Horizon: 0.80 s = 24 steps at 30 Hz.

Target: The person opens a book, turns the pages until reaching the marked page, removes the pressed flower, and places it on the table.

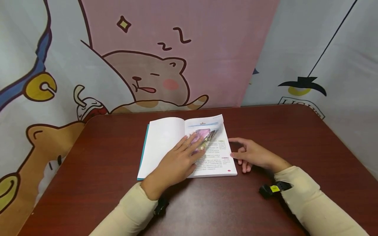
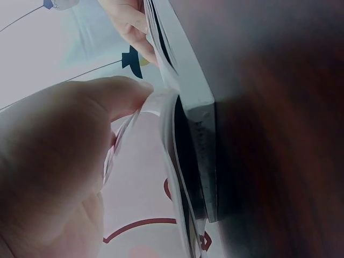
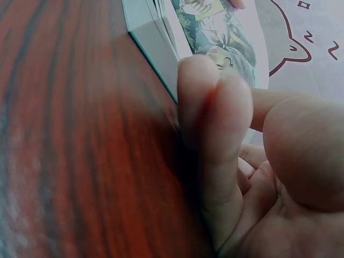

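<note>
An open book (image 1: 162, 144) lies on the table, its left page blank white and its right page (image 1: 209, 164) printed with text and a colour picture. My left hand (image 1: 177, 160) lies across the right page with fingers extended over the picture. In the left wrist view its thumb (image 2: 126, 97) is at the edge of a raised, curved page (image 2: 156, 129). My right hand (image 1: 251, 155) is beside the book's right edge, index finger and thumb tips right at the page edges, the other fingers bent under. The right wrist view shows those bent fingers (image 3: 215, 118) close over the table.
The dark red wooden table (image 1: 295, 137) surrounds the book. Behind it hangs a cloth (image 1: 221, 49) printed with cartoon animals. A black wrist camera (image 1: 274, 189) sits under the right sleeve, another (image 1: 161, 206) under the left. The book's teal cover (image 1: 144, 150) shows along its left side.
</note>
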### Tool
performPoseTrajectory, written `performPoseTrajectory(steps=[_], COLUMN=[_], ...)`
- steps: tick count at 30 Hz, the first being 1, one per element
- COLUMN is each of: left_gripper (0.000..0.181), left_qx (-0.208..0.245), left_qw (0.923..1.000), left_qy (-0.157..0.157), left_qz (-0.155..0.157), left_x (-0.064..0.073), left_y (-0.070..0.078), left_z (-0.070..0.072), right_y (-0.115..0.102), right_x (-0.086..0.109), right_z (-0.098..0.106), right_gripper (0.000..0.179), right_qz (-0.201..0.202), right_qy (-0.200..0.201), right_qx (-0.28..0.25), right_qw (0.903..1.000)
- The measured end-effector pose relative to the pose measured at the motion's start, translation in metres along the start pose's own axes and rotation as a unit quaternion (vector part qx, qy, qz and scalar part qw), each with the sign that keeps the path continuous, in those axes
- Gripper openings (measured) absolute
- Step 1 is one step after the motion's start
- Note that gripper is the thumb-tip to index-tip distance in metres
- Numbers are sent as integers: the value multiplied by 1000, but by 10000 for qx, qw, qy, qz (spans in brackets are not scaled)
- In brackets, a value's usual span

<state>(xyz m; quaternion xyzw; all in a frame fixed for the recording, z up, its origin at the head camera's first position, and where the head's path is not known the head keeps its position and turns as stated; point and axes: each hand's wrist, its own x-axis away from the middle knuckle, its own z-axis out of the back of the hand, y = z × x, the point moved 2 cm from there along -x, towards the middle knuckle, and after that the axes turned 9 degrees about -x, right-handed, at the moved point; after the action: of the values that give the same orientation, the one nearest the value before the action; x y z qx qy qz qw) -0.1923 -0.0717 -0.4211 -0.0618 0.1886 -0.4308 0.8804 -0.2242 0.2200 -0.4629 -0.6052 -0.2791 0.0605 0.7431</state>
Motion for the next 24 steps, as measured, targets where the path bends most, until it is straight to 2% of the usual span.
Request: performPoseTrajectory(steps=[9,16,24], left_gripper=[52,47,48], left_qx=[150,0,-34], left_qw=[9998,10000,9997], left_qy=[80,60,-218], left_qz=[78,51,66], left_x=[1,2,3], left_y=[-1,-2,-5], left_z=[-2,-3,-4], right_y=[3,4,-1], right_x=[0,-1,0], right_z=[0,0,-1], right_gripper=[74,74,74], right_qz=[23,2,-64], right_qy=[-11,17,49], right_qx=[-6,81,124], right_qw=[10000,10000,9999])
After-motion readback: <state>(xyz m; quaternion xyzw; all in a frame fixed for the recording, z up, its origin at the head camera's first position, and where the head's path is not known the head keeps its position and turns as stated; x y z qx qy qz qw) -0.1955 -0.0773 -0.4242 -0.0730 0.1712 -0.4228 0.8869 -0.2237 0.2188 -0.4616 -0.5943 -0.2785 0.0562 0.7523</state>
